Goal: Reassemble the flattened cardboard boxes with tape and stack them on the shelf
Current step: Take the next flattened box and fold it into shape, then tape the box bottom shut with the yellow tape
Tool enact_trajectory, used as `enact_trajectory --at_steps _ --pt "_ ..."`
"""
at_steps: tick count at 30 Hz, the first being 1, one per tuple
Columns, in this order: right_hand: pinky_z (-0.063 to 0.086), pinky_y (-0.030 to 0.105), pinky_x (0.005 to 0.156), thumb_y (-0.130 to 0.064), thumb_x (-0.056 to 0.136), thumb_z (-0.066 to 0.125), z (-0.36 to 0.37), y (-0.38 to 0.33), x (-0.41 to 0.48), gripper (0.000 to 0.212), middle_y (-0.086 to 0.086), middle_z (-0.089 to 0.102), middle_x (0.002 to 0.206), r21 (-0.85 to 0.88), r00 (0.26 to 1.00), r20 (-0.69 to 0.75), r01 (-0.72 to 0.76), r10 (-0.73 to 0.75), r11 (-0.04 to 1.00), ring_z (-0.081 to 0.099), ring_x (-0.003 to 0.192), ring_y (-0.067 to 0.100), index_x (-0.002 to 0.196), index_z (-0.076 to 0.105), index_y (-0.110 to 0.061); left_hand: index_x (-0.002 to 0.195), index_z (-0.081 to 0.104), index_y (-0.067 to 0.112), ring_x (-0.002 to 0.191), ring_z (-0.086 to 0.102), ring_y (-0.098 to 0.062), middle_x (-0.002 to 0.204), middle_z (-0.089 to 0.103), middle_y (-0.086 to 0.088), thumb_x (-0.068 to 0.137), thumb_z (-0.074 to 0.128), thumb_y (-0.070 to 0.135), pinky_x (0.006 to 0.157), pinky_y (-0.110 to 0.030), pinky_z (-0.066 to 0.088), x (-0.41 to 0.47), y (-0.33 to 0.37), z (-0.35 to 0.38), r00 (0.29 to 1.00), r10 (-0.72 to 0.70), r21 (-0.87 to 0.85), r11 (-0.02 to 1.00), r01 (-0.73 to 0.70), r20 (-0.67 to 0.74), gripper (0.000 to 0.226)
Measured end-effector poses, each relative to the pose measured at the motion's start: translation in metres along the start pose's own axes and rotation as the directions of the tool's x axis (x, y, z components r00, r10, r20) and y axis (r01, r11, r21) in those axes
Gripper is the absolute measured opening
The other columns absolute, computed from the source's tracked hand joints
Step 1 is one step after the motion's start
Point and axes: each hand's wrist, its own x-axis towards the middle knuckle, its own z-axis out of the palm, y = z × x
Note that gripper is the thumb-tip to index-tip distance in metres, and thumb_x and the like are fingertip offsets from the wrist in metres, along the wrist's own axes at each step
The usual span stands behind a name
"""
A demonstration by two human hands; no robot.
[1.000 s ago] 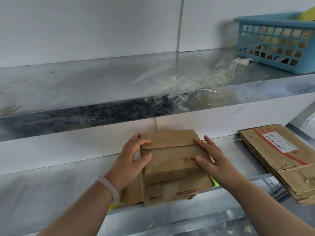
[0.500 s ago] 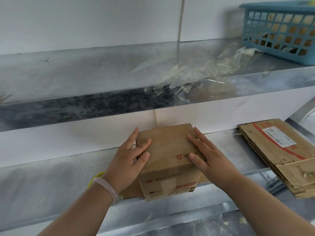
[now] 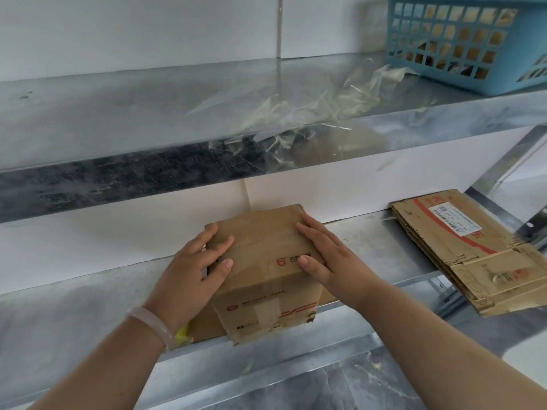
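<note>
While both hands press flat on its top, holding nothing, the box stands at the front edge of the lower shelf. Flattened boxes lie well apart on the right. On the upper shelf lie tape scraps and a basket. The left hand covers the left edge and the right hand the right edge, fingers straight.

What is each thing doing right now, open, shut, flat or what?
Box, closed, taped, on lower shelf.
Left hand, pressing box's left edge.
Right hand, flat on box top.
Flattened boxes, stacked flat, overhanging lower shelf.
Blue basket, upright on upper shelf.
Clear scraps, crumpled, loose.
</note>
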Motion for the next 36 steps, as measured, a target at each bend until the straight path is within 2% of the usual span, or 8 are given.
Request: enact_trajectory --at_steps 8,13,17,22,25,27,31,36 --pt "0.016 0.022 0.117 -0.058 0.092 0.047 -0.025 0.012 0.007 0.066 -0.032 0.008 0.157 0.005 0.996 0.088 0.029 -0.029 1.0 0.011 0.141 -0.013 0.152 0.026 -0.041 0.122 0.041 0.06 0.136 0.017 0.008 0.149 0.015 0.034 0.095 0.046 0.043 0.114 -0.03 0.025 0.005 0.01 0.009 1.0 -0.003 -0.056 0.998 0.003 -0.007 0.032" --pt "0.016 0.028 0.12 -0.056 0.095 0.044 -0.047 0.013 0.013 0.061 -0.031 0.009 0.157 -0.172 0.989 0.146 0.041 -0.016 0.984 0.012 0.143 -0.006 0.151 0.023 -0.044 0.124 0.041 0.06 0.136 0.017 0.008 0.15 0.014 0.033 0.089 0.041 0.053 0.113 -0.027 0.025 0.008 0.016 0.014 1.0 -0.021 -0.028 0.999 0.021 0.002 0.035" --pt "0.002 0.028 0.122 -0.054 0.1 0.028 -0.037 0.001 0.007 0.059 -0.021 0.001 0.161 -0.313 0.984 0.168 0.114 -0.064 0.943 -0.007 0.147 -0.001 0.155 0.015 -0.038 0.13 0.046 0.053 0.137 0.018 0.007 0.152 0.015 0.032 0.084 0.039 0.057 0.109 -0.02 0.023 0.008 0.018 0.013 1.0 -0.028 -0.01 1.0 0.028 0.0 0.046" --pt "-0.007 0.025 0.12 -0.067 0.08 -0.004 -0.034 0.006 0.01 0.083 -0.018 0.004 0.162 -0.448 0.982 0.128 0.181 -0.137 0.876 -0.01 0.147 0.001 0.154 0.016 -0.037 0.131 0.048 0.048 0.134 0.018 0.014 0.149 0.018 0.034 0.084 0.043 0.055 0.11 -0.017 0.019 0.007 0.02 0.012 0.998 -0.062 -0.059 0.996 0.06 -0.03 0.048" --pt "-0.008 0.025 0.119 -0.077 0.079 -0.013 -0.036 0.012 0.014 0.093 -0.014 0.01 0.162 -0.483 0.969 0.133 0.247 -0.208 0.84 -0.008 0.147 0.0 0.154 0.02 -0.033 0.133 0.047 0.044 0.131 0.029 0.011 0.142 0.034 0.03 0.089 0.045 0.049 0.108 -0.017 0.024 -0.005 0.007 0.012 0.963 -0.186 -0.203 0.968 0.145 -0.197 0.044" --pt "-0.005 0.025 0.12 -0.075 0.08 -0.018 -0.034 0.018 0.016 0.095 -0.013 0.013 0.161 -0.474 0.964 0.119 0.266 -0.238 0.84 -0.004 0.147 -0.001 0.154 0.023 -0.031 0.126 0.058 0.034 0.121 0.048 -0.003 0.126 0.054 0.017 0.095 0.051 0.037 0.102 -0.024 0.035 -0.025 -0.02 0.012 0.865 -0.348 -0.273 0.927 0.259 -0.361 0.032" --pt "-0.002 0.02 0.119 -0.07 0.089 0.003 -0.029 0.02 0.015 0.07 -0.018 0.013 0.159 -0.425 0.971 0.08 0.236 -0.224 0.874 -0.005 0.144 -0.01 0.149 0.02 -0.038 0.107 0.073 0.018 0.103 0.063 -0.024 0.102 0.07 -0.002 0.088 0.064 0.03 0.085 -0.027 0.042 -0.082 -0.091 0.028 0.811 -0.517 0.068 0.831 0.553 -0.274 0.024" --pt "-0.008 0.009 0.113 -0.063 0.089 0.013 -0.029 0.017 0.015 0.063 -0.021 0.012 0.157 -0.412 0.975 0.07 0.222 -0.212 0.884 -0.005 0.142 -0.014 0.147 0.021 -0.039 0.075 0.074 0.026 0.087 0.067 -0.026 0.074 0.07 0.008 0.053 0.083 0.036 0.073 -0.031 0.056 -0.101 -0.11 0.046 0.931 -0.329 0.428 0.827 0.365 -0.159 0.025"
